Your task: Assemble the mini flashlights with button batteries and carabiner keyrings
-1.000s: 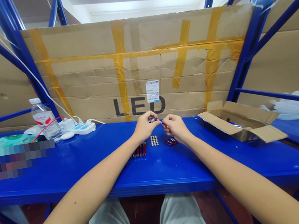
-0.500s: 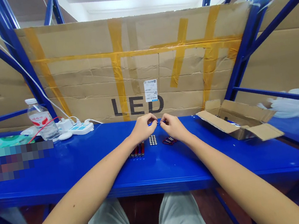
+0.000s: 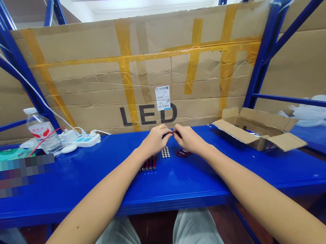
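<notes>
My left hand [image 3: 157, 138] and my right hand [image 3: 188, 138] meet above the blue table [image 3: 99, 189], fingertips nearly touching. Both are closed in a pinch around something small and dark that the fingers mostly hide. Below my left wrist lies a row of several dark red metal tubes [image 3: 148, 164], partly covered by the forearm. Small silvery round pieces [image 3: 165, 152] stand in a tight grid between the hands. Red carabiner clips [image 3: 183, 153] lie in a small pile under my right hand.
An opened cardboard box [image 3: 257, 131] sits at the right. To the left are a water bottle [image 3: 43, 132], a white power strip [image 3: 87, 139] with cables, and a green packet [image 3: 6, 156]. A large taped cardboard sheet [image 3: 95, 87] stands along the back between blue posts.
My hands have drawn closer together, the fingertips now almost touching. The view has shifted slightly. Tubes, silvery pieces and clips stay where they were.
</notes>
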Tool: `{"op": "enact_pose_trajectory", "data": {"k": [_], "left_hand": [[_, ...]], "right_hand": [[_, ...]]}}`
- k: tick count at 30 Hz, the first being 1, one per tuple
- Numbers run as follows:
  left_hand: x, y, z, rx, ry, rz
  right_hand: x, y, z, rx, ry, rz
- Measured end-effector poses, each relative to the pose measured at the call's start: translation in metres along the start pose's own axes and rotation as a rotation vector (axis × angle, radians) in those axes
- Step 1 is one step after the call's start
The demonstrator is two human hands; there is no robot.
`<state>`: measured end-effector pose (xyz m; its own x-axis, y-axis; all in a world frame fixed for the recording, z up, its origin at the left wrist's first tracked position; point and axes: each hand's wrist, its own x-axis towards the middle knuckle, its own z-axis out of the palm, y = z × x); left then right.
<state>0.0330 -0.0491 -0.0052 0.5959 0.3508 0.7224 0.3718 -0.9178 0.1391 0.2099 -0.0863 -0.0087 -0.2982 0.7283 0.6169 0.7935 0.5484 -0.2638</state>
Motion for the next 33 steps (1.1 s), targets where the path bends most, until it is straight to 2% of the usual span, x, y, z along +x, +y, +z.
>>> {"op": "enact_pose_trajectory", "data": {"k": [5, 9, 16, 19, 25, 29, 33], "left_hand": [[0.0, -0.002, -0.001, -0.001, -0.021, -0.081], [0.001, -0.004, -0.002, -0.069, -0.024, -0.239], [0.003, -0.021, -0.005, -0.478, 0.04, -0.497], [0.004, -0.023, -0.009, -0.542, 0.046, -0.565], [0.004, -0.015, -0.012, -0.561, 0.073, -0.575], [0.003, -0.008, -0.008, -0.604, 0.042, -0.539], [0.004, -0.005, -0.005, -0.607, 0.064, -0.494]], "right_hand": [[0.0, 0.0, 0.0, 0.061, 0.043, 0.059], [0.002, 0.002, 0.001, 0.136, 0.071, 0.119], [0.005, 0.019, 0.001, 0.391, 0.107, 0.311], [0.006, 0.023, 0.002, 0.467, 0.083, 0.393], [0.007, 0.011, -0.003, 0.708, -0.125, 0.537], [0.005, 0.001, -0.005, 0.883, -0.242, 0.472], [0.003, 0.0, -0.003, 0.945, -0.271, 0.414]]}}
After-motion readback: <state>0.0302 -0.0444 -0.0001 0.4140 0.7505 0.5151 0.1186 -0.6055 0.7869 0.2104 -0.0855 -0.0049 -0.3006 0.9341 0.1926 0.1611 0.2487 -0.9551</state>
